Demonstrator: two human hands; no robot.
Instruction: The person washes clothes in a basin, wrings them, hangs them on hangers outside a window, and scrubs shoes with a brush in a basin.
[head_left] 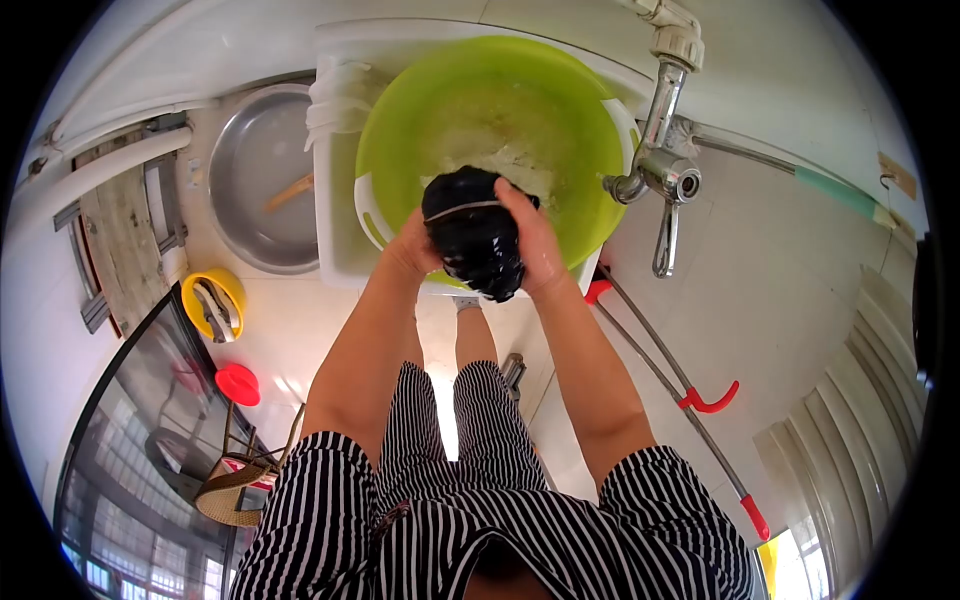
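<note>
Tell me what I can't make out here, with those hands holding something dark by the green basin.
All in the head view:
- Dark bundle: its full shape, bunched up and partly covered by the hands.
- Left hand: most of its fingers, hidden behind the bundle.
- Green basin: its bottom, obscured by cloudy water.
- Yellow bucket: its contents, too small to identify.
- Dark object at far right: cut off by the lens edge.

Grey round basin (245,150): stood on the floor, a wooden stick (290,192) lying inside. Yellow bucket (238,288): stood near the basin, grey-and-white contents unclear. Weathered plank (120,240): lay beyond the bucket. Wicker chair (226,502): stood beside the dark-framed glass panel (140,440). Red-ended pole (716,451): lay at the floor's opposite side.
</note>
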